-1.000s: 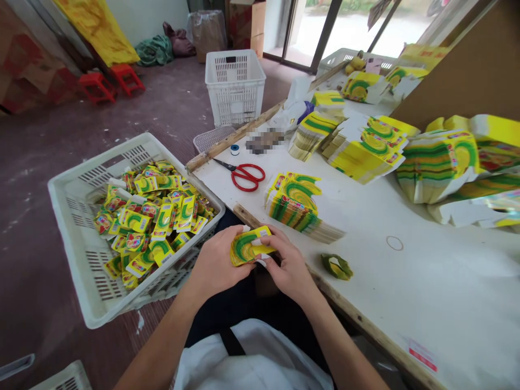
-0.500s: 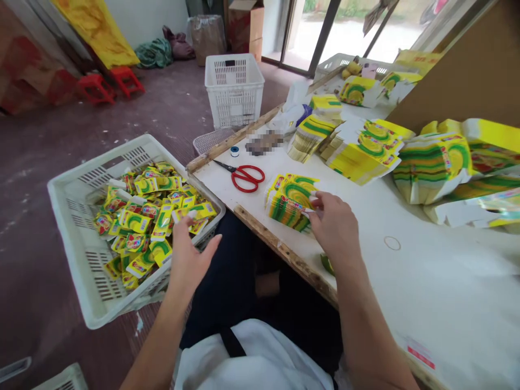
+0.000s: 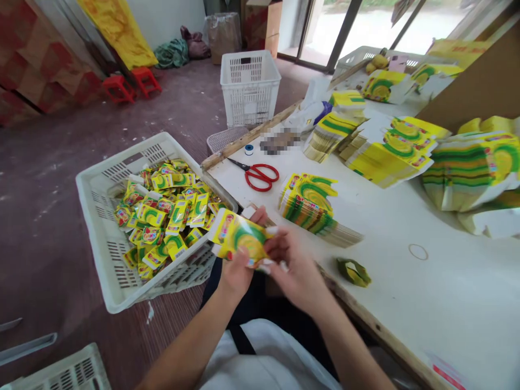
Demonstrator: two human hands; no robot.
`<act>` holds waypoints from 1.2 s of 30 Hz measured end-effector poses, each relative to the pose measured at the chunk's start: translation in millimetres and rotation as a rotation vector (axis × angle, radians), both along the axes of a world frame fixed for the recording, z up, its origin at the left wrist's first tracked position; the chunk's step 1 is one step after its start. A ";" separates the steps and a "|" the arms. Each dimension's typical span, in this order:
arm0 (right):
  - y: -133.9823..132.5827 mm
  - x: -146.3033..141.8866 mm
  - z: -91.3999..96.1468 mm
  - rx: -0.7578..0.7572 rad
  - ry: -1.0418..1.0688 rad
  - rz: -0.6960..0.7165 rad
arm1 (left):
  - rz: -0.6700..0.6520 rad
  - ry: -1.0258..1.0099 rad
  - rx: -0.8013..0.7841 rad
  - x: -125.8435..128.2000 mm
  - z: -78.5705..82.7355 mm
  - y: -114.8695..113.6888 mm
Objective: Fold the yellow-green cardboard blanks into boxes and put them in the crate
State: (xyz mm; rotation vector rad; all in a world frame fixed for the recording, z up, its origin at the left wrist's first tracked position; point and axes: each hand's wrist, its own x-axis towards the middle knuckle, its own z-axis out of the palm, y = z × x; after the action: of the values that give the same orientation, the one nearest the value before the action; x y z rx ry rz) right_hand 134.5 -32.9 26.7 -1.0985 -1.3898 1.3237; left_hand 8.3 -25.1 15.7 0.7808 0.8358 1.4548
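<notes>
A yellow and green printed carton [image 3: 239,234], flaps sticking out at its left end, is held up in front of my lap. My left hand [image 3: 238,277] grips it from below, thumb on the printed face and fingers behind. At its right end, my right hand [image 3: 298,271] pinches the edge between thumb and fingers. Close by on the table, a stack of matching flat cartons [image 3: 309,203] is fanned out. To the left, a white plastic crate [image 3: 92,235] holds many small filled yellow packs [image 3: 179,214].
Red-handled scissors [image 3: 262,177] and a small thread spool [image 3: 249,150] lie on the white table [image 3: 406,303]. More carton stacks [image 3: 390,154] stand at the back. A dark green folded item [image 3: 353,272] and a rubber band [image 3: 418,252] lie right. Another white crate [image 3: 249,89] stands beyond.
My right hand has come away from the stack toward the left. My left hand has moved right from the crate, and both now hold a carton. The view has swung slightly left.
</notes>
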 end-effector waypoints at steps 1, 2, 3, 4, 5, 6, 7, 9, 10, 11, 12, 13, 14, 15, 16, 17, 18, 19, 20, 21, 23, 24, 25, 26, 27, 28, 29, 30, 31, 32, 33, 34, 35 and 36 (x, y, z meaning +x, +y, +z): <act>-7.2 -10.6 -2.7 -0.030 0.080 0.050 | 0.077 -0.070 -0.027 3.1 3.9 2.5; -12.7 -19.0 -5.2 -0.049 0.111 0.068 | 0.154 -0.122 -0.052 5.2 6.9 5.1; -16.3 -25.0 -7.3 -0.060 0.126 0.075 | 0.225 -0.156 -0.071 6.3 8.4 7.6; -17.9 -28.5 -9.3 -0.066 0.123 0.072 | 0.280 -0.167 -0.090 6.6 8.2 9.4; -17.8 -29.5 -11.3 -0.073 0.114 0.072 | 0.312 -0.155 -0.112 6.2 6.5 10.4; -16.3 -28.4 -13.2 -0.083 0.106 0.068 | 0.326 -0.121 -0.130 5.5 3.7 10.3; -13.6 -25.5 -15.2 -0.095 0.103 0.054 | 0.318 -0.072 -0.142 4.5 0.3 9.1; -6.7 -16.3 -19.0 -0.115 0.116 -0.011 | 0.250 0.032 -0.116 2.5 -5.9 4.7; -3.3 -11.0 -20.4 -0.115 0.128 -0.050 | 0.202 0.081 -0.088 1.8 -7.9 2.2; -0.3 -5.9 -21.5 -0.110 0.137 -0.081 | 0.158 0.129 -0.062 1.2 -8.9 -0.1; 1.9 -1.3 -22.1 -0.101 0.140 -0.099 | 0.125 0.175 -0.044 0.5 -9.2 -1.9; 3.2 2.5 -22.3 -0.095 0.132 -0.106 | 0.111 0.220 -0.040 -0.2 -9.2 -3.0; 3.6 5.6 -22.1 -0.093 0.117 -0.109 | 0.118 0.262 -0.047 -1.4 -9.3 -3.5; 3.3 7.9 -21.8 -0.095 0.100 -0.109 | 0.137 0.298 -0.060 -3.1 -9.8 -3.3; 2.4 9.9 -21.3 -0.100 0.088 -0.106 | 0.156 0.324 -0.068 -5.3 -10.7 -2.5; 1.3 11.7 -20.9 -0.106 0.085 -0.093 | 0.164 0.337 -0.074 -8.1 -12.1 -1.3; 0.2 13.5 -20.5 -0.110 0.091 -0.069 | 0.152 0.343 -0.082 -11.1 -13.5 0.2; -0.8 15.4 -20.3 -0.111 0.095 -0.040 | 0.125 0.339 -0.094 -14.1 -14.6 1.8; -1.7 17.2 -20.2 -0.108 0.090 -0.013 | 0.089 0.325 -0.102 -16.6 -15.1 3.2; -2.5 18.7 -20.3 -0.096 0.068 -0.001 | 0.051 0.301 -0.100 -18.4 -14.9 4.4; -4.2 19.3 -20.8 -0.031 -0.015 -0.042 | -0.015 0.242 -0.056 -18.9 -12.3 5.1; -5.2 18.2 -21.0 0.018 -0.067 -0.076 | -0.025 0.217 -0.021 -17.6 -10.2 4.6; -6.5 16.2 -21.0 0.072 -0.117 -0.099 | -0.018 0.206 0.003 -15.5 -8.0 3.6; -7.9 13.6 -20.9 0.122 -0.159 -0.107 | -0.003 0.208 0.008 -13.1 -5.8 2.3; -9.3 11.0 -20.6 0.162 -0.187 -0.100 | 0.022 0.220 -0.008 -10.6 -3.6 0.9; -10.5 8.7 -20.3 0.184 -0.203 -0.078 | 0.047 0.236 -0.039 -8.5 -1.6 -0.4; -11.3 7.0 -20.1 0.190 -0.206 -0.055 | 0.064 0.251 -0.071 -7.0 0.3 -1.5; -11.7 6.2 -20.3 0.186 -0.198 -0.041 | 0.067 0.265 -0.099 -6.1 1.9 -2.3; -11.5 6.0 -21.0 0.172 -0.181 -0.034 | 0.064 0.273 -0.119 -5.8 3.1 -2.7; -10.9 6.5 -22.0 0.154 -0.161 -0.036 | 0.067 0.274 -0.136 -6.0 4.0 -2.7; -9.9 7.2 -23.5 0.134 -0.140 -0.047 | 0.076 0.271 -0.151 -6.5 4.5 -2.4; -8.6 7.8 -25.1 0.110 -0.122 -0.060 | 0.092 0.263 -0.166 -7.2 4.4 -1.9; -7.1 8.3 -26.7 0.083 -0.102 -0.071 | 0.114 0.248 -0.177 -7.9 3.8 -1.3; -5.7 8.4 -28.1 0.053 -0.085 -0.077 | 0.138 0.230 -0.184 -8.6 2.8 -0.7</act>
State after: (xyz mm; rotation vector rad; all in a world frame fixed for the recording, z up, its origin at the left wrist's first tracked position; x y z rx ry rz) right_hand 142.9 -38.6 -1.4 -1.1724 -1.4220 1.1905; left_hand -0.3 -25.8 18.5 0.7715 1.2013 1.4007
